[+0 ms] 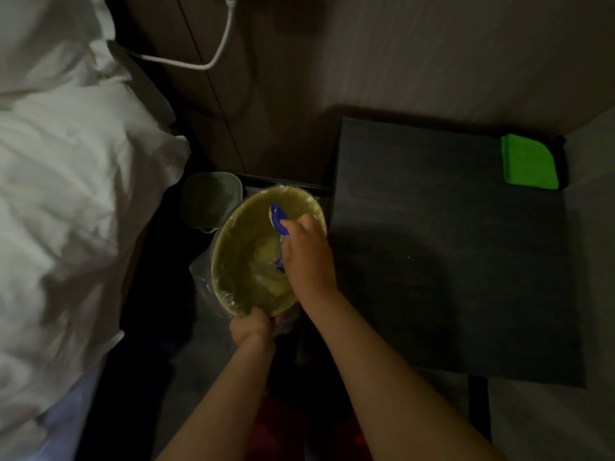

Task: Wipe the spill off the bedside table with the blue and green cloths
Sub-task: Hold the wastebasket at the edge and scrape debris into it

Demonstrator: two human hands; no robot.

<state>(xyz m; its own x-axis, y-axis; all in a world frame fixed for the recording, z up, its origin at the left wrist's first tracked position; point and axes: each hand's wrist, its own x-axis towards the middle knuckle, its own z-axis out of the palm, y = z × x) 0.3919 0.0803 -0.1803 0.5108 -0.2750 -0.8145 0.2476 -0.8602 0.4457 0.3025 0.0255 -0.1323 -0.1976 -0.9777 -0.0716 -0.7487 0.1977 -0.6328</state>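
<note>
My right hand [307, 252] is closed around the blue cloth [279, 219], holding it over the open mouth of a round yellow-green bin [233, 261] lined with clear plastic. My left hand [250, 327] grips the bin's near rim. The dark bedside table [449, 261] stands to the right of the bin. A folded green cloth [529, 164] lies on the table's far right corner. I cannot make out any spill on the dim tabletop.
A bed with white pillows and sheets [66, 194] fills the left side. The bin's grey-green lid [211, 201] hangs open behind it. A white cable [219, 44] runs down the wall panel. Walls close in the table at the back and right.
</note>
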